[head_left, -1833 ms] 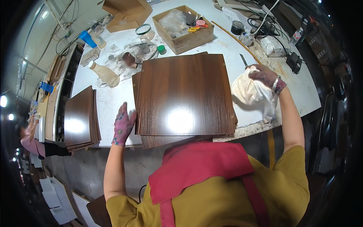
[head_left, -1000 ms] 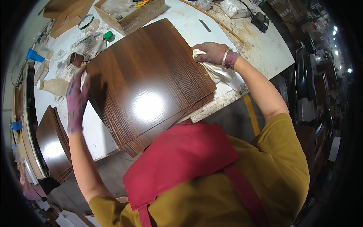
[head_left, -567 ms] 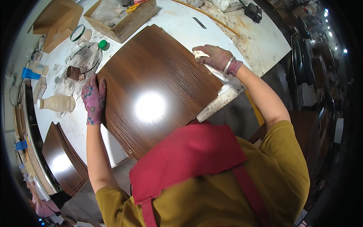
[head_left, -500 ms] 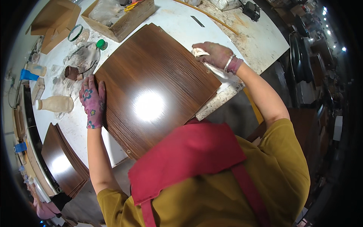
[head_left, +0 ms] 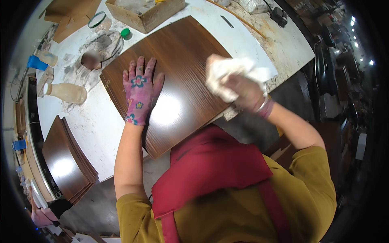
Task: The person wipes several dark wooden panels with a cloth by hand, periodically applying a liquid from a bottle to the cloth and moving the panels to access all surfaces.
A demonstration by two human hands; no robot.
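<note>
Head view. One dark wood panel [head_left: 178,81] lies flat on the white table [head_left: 97,133], its near corner over the table edge. One stack of like panels [head_left: 67,164] at far left; how many, cannot tell. One wooden box [head_left: 150,16] beyond the panel, one pale bottle [head_left: 67,93] left of it.

Left hand [head_left: 139,93], in a flowered glove, flat on the panel, fingers spread wide. Right hand [head_left: 243,91] at the panel's right edge, fingers clenched on one white rag [head_left: 227,73].
</note>
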